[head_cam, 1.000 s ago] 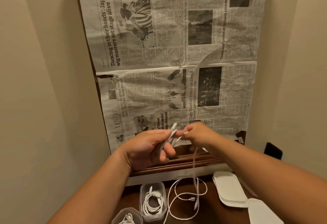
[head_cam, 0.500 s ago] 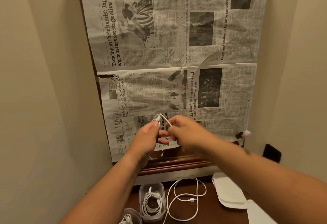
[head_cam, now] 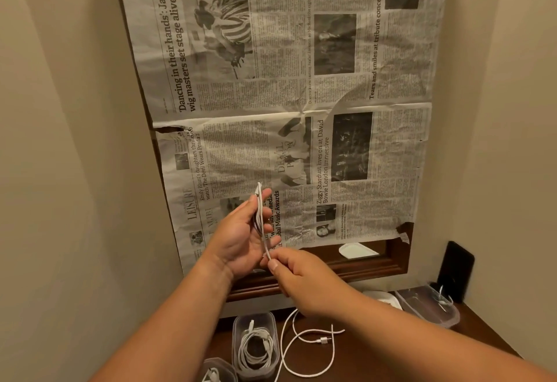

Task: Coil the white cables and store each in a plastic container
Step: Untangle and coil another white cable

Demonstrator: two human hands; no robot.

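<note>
Fingers (head_cam: pixel 272 264) of the right hand (head_cam: pixel 301 279) pinch the white cable (head_cam: pixel 258 200) just below the left hand (head_cam: pixel 238 237), which grips its loops standing up and down. The loose tail hangs near, down to the table (head_cam: pixel 376 360).

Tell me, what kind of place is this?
Probably a corner of someone's home: a small dark wooden table between plain beige walls, newspaper taped over a wood-framed panel, and a plastic container of coiled cables below the white cable being coiled.
</note>
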